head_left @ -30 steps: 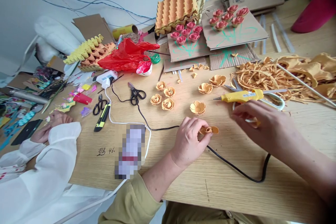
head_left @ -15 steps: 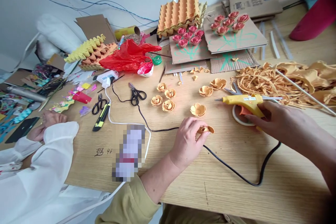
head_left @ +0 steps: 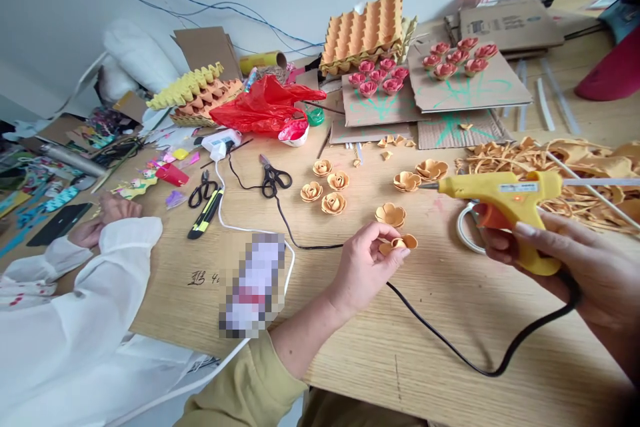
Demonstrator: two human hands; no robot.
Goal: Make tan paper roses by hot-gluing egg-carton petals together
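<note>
My left hand (head_left: pixel 369 265) pinches a small orange paper-pulp flower (head_left: pixel 409 241), its petals partly hidden by my fingers. Just beyond it lies an open flower cup (head_left: pixel 391 215), with two more cups (head_left: pixel 407 181) farther back. Four-petalled or so, several finished rosettes (head_left: pixel 334 203) sit in a cluster to the left. My right hand (head_left: pixel 565 247) is wrapped round the handle of a yellow hot glue gun (head_left: pixel 505 190), held above the table with its nozzle pointing left. A clear glue stick (head_left: pixel 600 181) sticks out of its rear, and a black cord hangs from the handle.
A roll of tape (head_left: pixel 467 230) lies behind the glue gun. Orange scraps (head_left: pixel 530 153) pile up at right. Cardboard with pink flowers (head_left: pixel 470 93), a red plastic bag (head_left: pixel 265 107), scissors (head_left: pixel 274 177) and a cutter knife (head_left: pixel 205 215) lie around. At left rest another person's hands (head_left: pixel 117 210).
My right hand has lifted the glue gun off the table by the tape roll and now grips its handle more fully. My left hand keeps hold of the flower. The view has shifted slightly.
</note>
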